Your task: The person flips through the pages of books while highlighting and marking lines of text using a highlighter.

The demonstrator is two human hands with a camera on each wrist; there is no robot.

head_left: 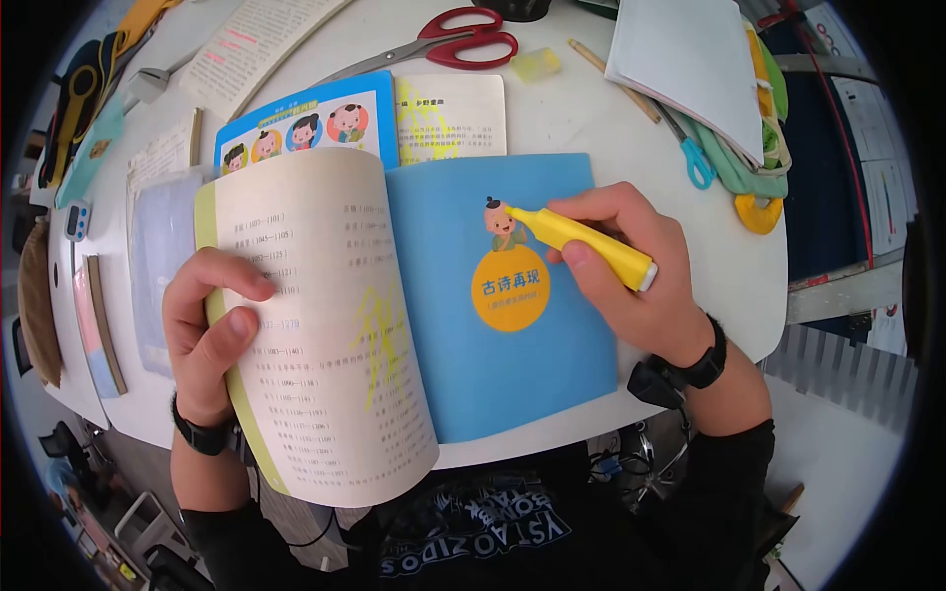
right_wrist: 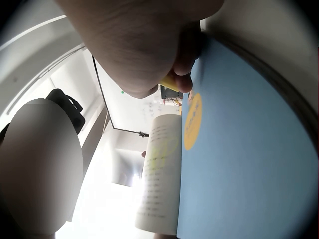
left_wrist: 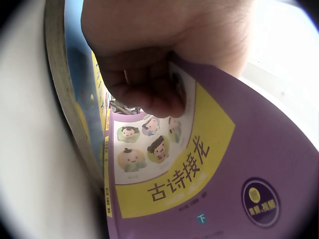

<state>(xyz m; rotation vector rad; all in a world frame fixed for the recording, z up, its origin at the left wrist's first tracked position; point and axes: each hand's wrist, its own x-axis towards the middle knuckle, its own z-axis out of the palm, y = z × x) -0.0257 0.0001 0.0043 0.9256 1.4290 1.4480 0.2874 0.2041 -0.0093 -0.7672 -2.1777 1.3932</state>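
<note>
An open book (head_left: 305, 414) lies in front of me, its left pages curving up off the table. My left hand (head_left: 209, 320) grips those pages at the outer edge, thumb on the printed side. From the left wrist view, the purple cover (left_wrist: 269, 154) with its yellow band shows under the fingers. The right-hand page (head_left: 503, 384) is blue, with a cartoon child (head_left: 504, 227) over an orange circle (head_left: 510, 305). A yellow highlighter (head_left: 591, 248) is pinched in my right hand (head_left: 641, 261), its tip at the child's head. Yellow-green marker strokes (head_left: 379, 340) run over the left page.
Behind the book lie a blue illustrated book (head_left: 305, 108) and a highlighted page (head_left: 453, 108). Red-handled scissors (head_left: 463, 44), an eraser-like yellow block (head_left: 535, 65), a pencil (head_left: 611, 79) and a white pad (head_left: 685, 74) sit farther back. Blue-handled scissors (head_left: 696, 163) lie at the right.
</note>
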